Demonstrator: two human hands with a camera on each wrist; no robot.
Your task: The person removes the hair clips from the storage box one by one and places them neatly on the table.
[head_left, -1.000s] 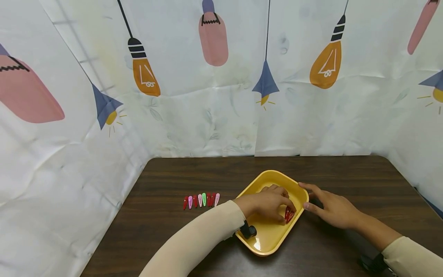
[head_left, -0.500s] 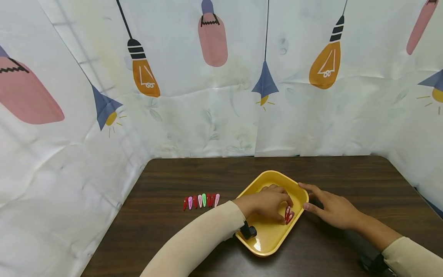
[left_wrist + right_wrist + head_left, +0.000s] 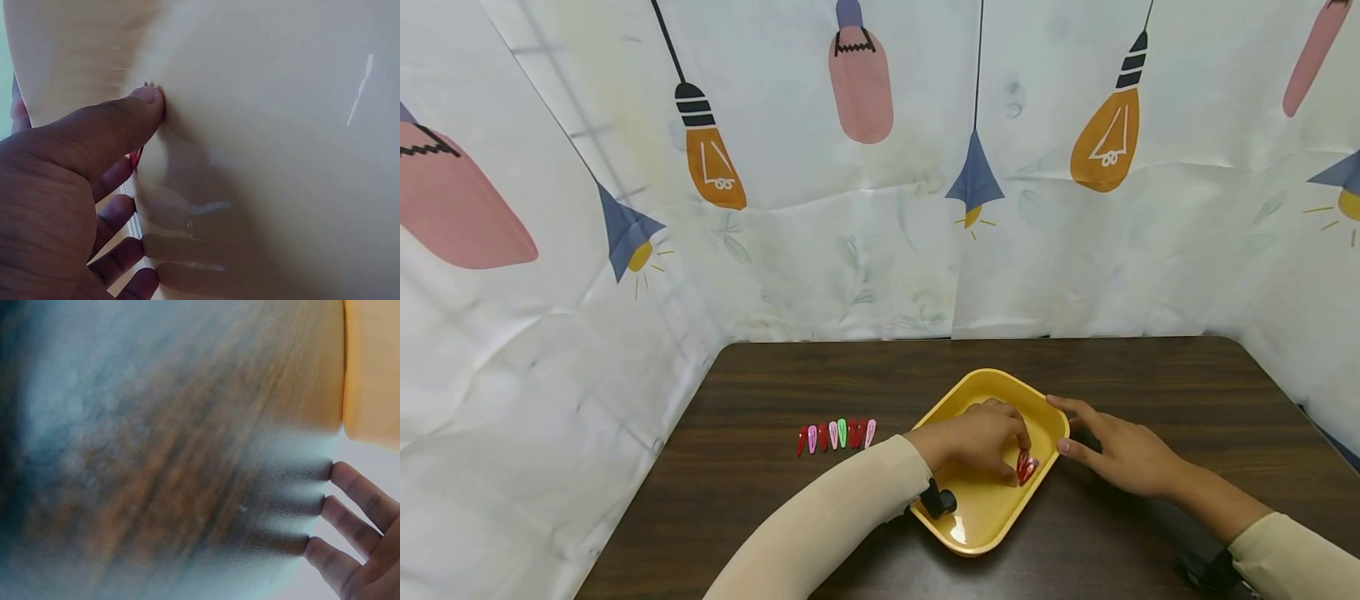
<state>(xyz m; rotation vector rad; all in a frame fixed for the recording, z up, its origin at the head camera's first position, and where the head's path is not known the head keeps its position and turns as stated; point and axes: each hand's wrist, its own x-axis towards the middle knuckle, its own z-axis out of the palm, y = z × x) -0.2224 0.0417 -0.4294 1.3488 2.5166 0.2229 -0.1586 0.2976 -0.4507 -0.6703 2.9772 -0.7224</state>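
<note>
A yellow tray [image 3: 977,510] stands at an angle on the dark table. My left hand [image 3: 987,437] reaches into it, fingers curled, with the thumb and index finger at red snap hair clips [image 3: 1027,468] near the tray's right side. In the left wrist view the thumb [image 3: 125,119] lies over a red hair clip [image 3: 135,156], pinching it; most of that clip is hidden. Outside the tray, my right hand [image 3: 1120,454] has loosely extended fingers at the right corner of the rim, the thumb beside the edge. The right wrist view catches only several of its fingertips [image 3: 340,475].
Left of the tray, several snap hair clips [image 3: 842,432] in red, pink, purple and green lie in a row on the wooden table [image 3: 760,508]. A patterned white cloth [image 3: 850,250] hangs behind the table's far edge and along its sides.
The red hair clips in the tray have shifted and turned slightly at my left fingertips, while the index finger has drawn back a little. My right hand and the tray stay put.
</note>
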